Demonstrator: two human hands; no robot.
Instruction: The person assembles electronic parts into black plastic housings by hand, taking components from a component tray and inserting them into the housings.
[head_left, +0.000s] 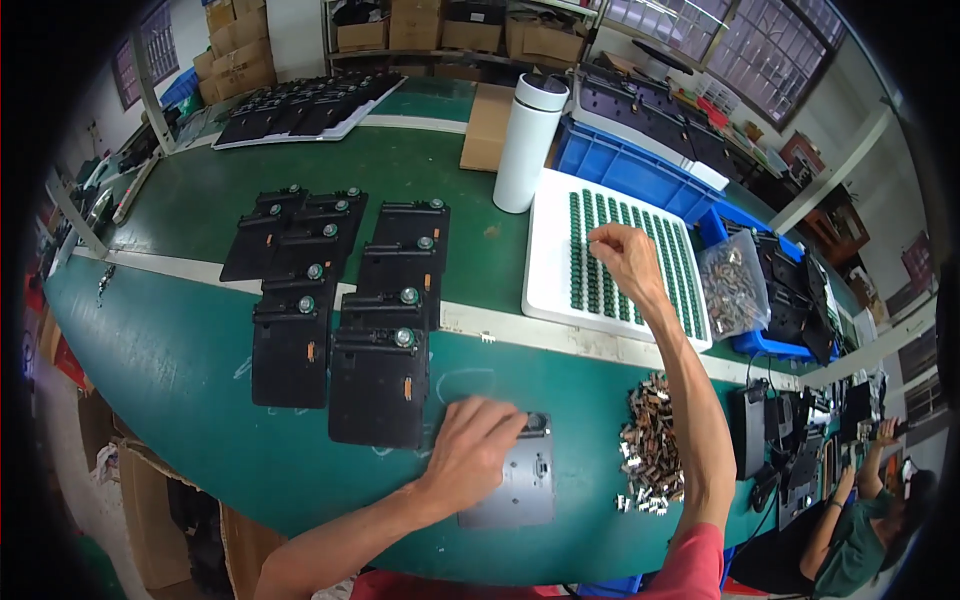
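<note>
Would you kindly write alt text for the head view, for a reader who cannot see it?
A right hand is over a white tray of small green parts, and the left hand is at a grey plate. Black plates lie leftward on the green workbench.

The near plate [520, 490] looks like smooth, hard plastic with a soft shine. The black plates [380, 385] on the left look like dull plastic, with shiny, metal-looking round bits [404, 338]. The tray [541, 270] on the right looks like dull white foam. The bag [735, 285] beside it is thin, crinkly, see-through plastic. The far bottle [521, 155] is smooth and a little shiny. The far boxes [240, 60] are dull brown cardboard. The green table top [180, 340] looks smooth and a bit glossy.
</note>
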